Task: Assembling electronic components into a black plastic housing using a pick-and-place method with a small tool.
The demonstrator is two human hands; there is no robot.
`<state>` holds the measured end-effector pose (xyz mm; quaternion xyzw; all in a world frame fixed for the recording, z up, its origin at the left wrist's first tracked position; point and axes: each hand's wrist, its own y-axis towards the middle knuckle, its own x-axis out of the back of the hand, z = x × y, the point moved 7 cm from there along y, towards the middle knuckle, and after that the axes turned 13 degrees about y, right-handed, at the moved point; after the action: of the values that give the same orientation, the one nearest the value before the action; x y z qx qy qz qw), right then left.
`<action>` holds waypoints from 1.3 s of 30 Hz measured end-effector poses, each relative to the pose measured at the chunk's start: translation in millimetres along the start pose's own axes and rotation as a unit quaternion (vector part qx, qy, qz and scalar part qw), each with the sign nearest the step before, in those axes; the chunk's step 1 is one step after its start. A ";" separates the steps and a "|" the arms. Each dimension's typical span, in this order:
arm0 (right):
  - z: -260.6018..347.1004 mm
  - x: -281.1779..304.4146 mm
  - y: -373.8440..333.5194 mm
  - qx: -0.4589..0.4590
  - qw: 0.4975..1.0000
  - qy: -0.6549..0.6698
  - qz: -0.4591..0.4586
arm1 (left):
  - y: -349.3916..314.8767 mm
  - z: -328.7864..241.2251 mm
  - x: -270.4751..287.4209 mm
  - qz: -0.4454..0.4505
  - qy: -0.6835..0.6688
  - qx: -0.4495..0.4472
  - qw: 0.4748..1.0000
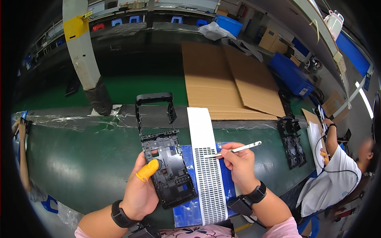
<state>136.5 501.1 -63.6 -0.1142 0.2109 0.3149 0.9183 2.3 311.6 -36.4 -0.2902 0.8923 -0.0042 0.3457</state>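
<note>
My left hand [139, 196] is closed around the lower part of a black plastic housing [171, 174], its thumb in a yellow finger cot [147, 170] pressed on the inner face. The housing has ribs, cut-outs and an open frame-like handle at its far end. In my right hand [241, 166] is a slim pair of white tweezers [247, 147], pinched between the fingers. Their tips touch or hover over a long white sheet [201, 126] bearing rows of small black rectangular pieces. That sheet lies on a blue plastic package [185, 214] beside the housing.
Flat brown cardboard [210, 83] covers the table's far side. Several black plastic parts [293, 144] stand to the right. A grey post [85, 59] rises at the left rear. A person in white [331, 180] works at the right; another person's arm [24, 158] shows at the left edge.
</note>
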 end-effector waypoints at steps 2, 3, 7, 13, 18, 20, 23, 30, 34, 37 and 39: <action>0.8 1.5 -0.2 0.000 1.000 -0.018 -0.009 | 2.9 3.1 5.3 -0.014 -0.022 0.021 0.999; 0.8 -1.1 -0.1 -0.002 1.000 -0.010 -0.006 | 2.3 3.3 6.4 -0.015 -0.021 0.020 0.999; -3.2 -3.8 1.8 -0.010 1.000 0.007 0.009 | -0.6 2.3 9.0 -0.036 -0.024 0.019 0.999; 2.2 -3.0 1.4 0.001 1.000 -0.003 0.010 | 1.9 6.7 6.4 -0.017 -0.049 0.034 0.998; 28.8 -43.9 -51.4 -0.029 0.997 -0.051 0.052 | -3.1 14.2 1.6 0.008 -0.012 0.049 0.999; 28.0 -69.0 -73.7 -0.016 0.995 0.001 0.094 | -8.9 13.9 -2.3 0.018 -0.029 0.059 0.998; 15.8 -86.6 -80.6 0.004 0.994 0.017 0.106 | -12.0 15.1 -8.7 0.043 -0.047 0.069 0.996; -0.9 -77.9 -78.9 0.015 0.996 0.036 0.082 | -14.1 18.6 -7.5 0.041 -0.022 0.064 0.997; -0.7 -81.3 -78.4 0.008 0.994 0.053 0.090 | -14.4 16.7 -6.6 0.038 -0.027 0.061 0.997; -0.2 -82.9 -77.6 0.008 0.993 0.065 0.096 | -15.2 15.5 -7.2 0.037 -0.024 0.057 0.997; -2.4 -83.5 -77.3 -0.002 0.993 0.049 0.103 | -14.1 17.6 -5.8 0.035 -0.024 0.056 0.997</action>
<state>124.7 396.1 -21.4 -0.1095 0.2657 0.4024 0.8692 23.9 306.3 -43.2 -0.2385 0.8918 -0.0354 0.3828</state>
